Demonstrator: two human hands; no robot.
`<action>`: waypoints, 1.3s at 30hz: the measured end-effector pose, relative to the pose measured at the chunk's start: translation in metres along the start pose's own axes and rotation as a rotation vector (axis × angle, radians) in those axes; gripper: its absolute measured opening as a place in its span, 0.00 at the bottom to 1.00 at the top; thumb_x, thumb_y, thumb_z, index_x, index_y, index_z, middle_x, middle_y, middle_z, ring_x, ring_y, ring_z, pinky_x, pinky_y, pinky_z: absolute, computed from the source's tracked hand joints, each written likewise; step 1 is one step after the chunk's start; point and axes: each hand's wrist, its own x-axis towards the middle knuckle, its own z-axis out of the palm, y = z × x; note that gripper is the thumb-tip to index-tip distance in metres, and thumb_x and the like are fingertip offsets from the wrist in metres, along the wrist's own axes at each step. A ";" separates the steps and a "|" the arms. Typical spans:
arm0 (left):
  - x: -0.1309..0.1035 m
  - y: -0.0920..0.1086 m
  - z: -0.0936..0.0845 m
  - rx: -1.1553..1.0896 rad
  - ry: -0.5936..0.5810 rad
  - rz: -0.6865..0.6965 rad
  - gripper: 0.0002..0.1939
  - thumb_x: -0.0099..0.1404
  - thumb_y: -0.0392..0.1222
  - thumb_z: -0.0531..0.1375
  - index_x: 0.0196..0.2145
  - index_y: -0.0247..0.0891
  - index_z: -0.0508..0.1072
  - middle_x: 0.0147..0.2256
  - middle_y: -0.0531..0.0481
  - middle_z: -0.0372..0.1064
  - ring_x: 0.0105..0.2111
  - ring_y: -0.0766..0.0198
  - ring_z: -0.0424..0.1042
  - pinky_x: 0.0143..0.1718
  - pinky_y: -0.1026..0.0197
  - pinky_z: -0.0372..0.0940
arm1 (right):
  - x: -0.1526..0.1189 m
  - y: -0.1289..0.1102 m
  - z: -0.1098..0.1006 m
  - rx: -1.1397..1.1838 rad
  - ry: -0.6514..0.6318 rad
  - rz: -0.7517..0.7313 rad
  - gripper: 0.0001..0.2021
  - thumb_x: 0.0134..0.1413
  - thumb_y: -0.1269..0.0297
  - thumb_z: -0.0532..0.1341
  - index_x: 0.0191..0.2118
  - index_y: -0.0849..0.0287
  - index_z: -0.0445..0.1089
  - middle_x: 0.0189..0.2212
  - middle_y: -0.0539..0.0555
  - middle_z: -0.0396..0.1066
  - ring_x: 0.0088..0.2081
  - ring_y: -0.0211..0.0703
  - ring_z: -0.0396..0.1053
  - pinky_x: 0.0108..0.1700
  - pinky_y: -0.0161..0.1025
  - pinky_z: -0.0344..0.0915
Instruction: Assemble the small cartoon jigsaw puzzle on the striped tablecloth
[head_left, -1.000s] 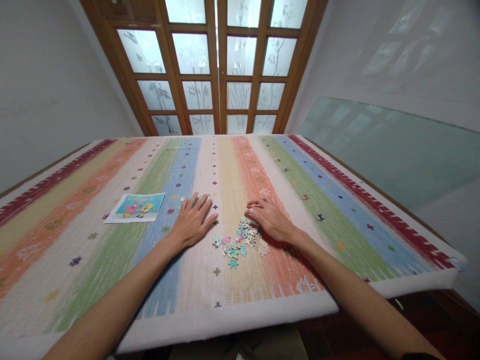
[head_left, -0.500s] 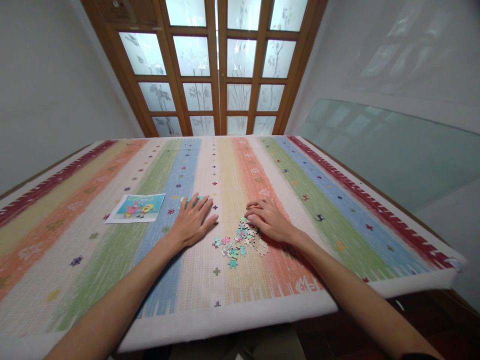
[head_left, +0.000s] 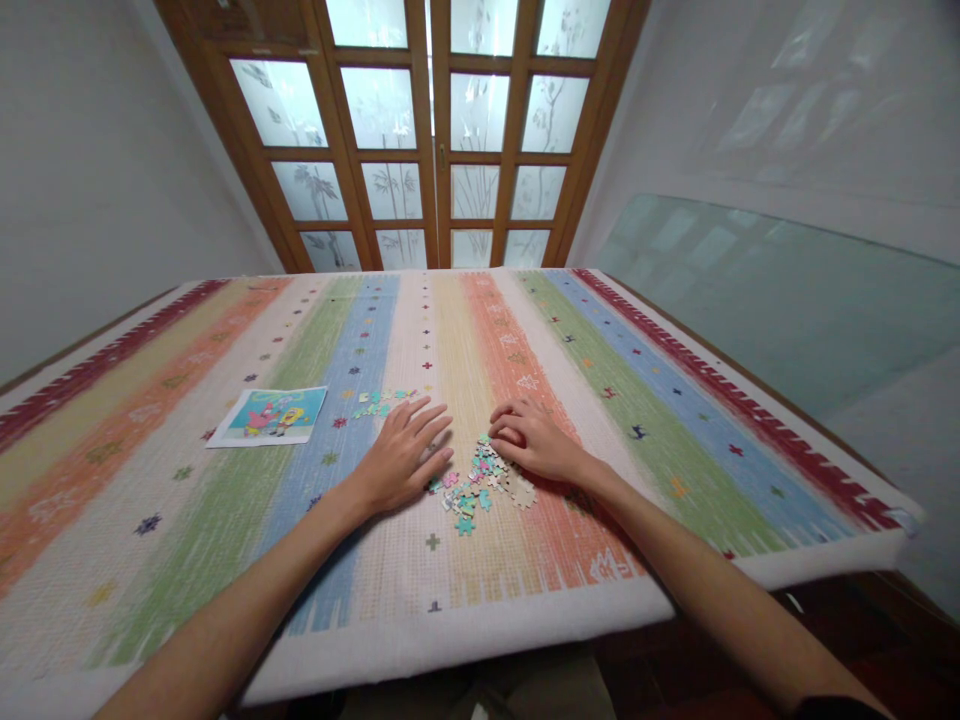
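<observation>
A heap of small jigsaw puzzle pieces (head_left: 466, 498), some teal and pink and some with plain backs up, lies on the striped tablecloth. Over the heap's far right edge, my right hand (head_left: 536, 440) is curled with its fingers bent together; whatever they may grip is hidden. To the left, my left hand (head_left: 405, 455) hovers or rests low with fingers spread and nothing in them, its thumb close to the heap. Beyond it sits a separate group of teal puzzle pieces (head_left: 373, 402), partly covered by its fingers. A cartoon picture sheet (head_left: 274, 415) lies farther left.
The striped tablecloth (head_left: 225, 530) covers a wide table, with its white near edge in front of my body. Wooden doors with frosted panes (head_left: 435, 160) stand behind the far edge. A glass panel (head_left: 750, 280) leans along the right wall.
My left hand has moved right and slightly nearer, off the far group of pieces, which now shows more. The right hand stays by the heap, its fingers slightly shifted.
</observation>
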 end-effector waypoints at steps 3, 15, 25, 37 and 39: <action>0.001 0.013 0.001 -0.084 0.036 0.059 0.18 0.77 0.45 0.54 0.60 0.41 0.70 0.60 0.43 0.71 0.65 0.47 0.61 0.65 0.37 0.58 | 0.000 -0.002 -0.001 0.047 0.003 -0.015 0.04 0.63 0.67 0.64 0.36 0.56 0.76 0.42 0.57 0.74 0.47 0.51 0.69 0.54 0.52 0.64; 0.001 0.023 0.000 -0.165 0.036 0.117 0.14 0.75 0.40 0.57 0.57 0.42 0.73 0.55 0.45 0.75 0.60 0.50 0.67 0.61 0.38 0.62 | 0.000 -0.006 0.002 0.084 -0.011 -0.027 0.03 0.64 0.67 0.65 0.40 0.56 0.77 0.46 0.58 0.74 0.51 0.52 0.69 0.57 0.53 0.65; 0.003 0.032 0.000 -0.205 0.148 0.096 0.10 0.75 0.42 0.59 0.52 0.39 0.74 0.46 0.45 0.79 0.49 0.54 0.73 0.52 0.46 0.67 | -0.002 -0.020 0.003 0.182 0.065 -0.121 0.05 0.66 0.66 0.64 0.40 0.56 0.78 0.44 0.58 0.74 0.50 0.49 0.69 0.55 0.51 0.66; 0.001 0.018 -0.013 0.031 0.114 0.170 0.12 0.78 0.38 0.54 0.37 0.38 0.75 0.29 0.48 0.70 0.30 0.60 0.64 0.33 0.56 0.60 | -0.004 -0.027 0.005 0.178 0.084 -0.160 0.05 0.66 0.65 0.63 0.40 0.55 0.79 0.43 0.58 0.75 0.48 0.50 0.69 0.52 0.51 0.67; -0.003 0.009 -0.016 0.129 0.078 0.164 0.15 0.78 0.37 0.52 0.36 0.38 0.75 0.26 0.49 0.68 0.29 0.60 0.62 0.33 0.55 0.58 | -0.004 -0.024 0.005 0.157 0.074 -0.150 0.06 0.66 0.65 0.63 0.39 0.55 0.79 0.42 0.58 0.75 0.47 0.50 0.69 0.52 0.52 0.67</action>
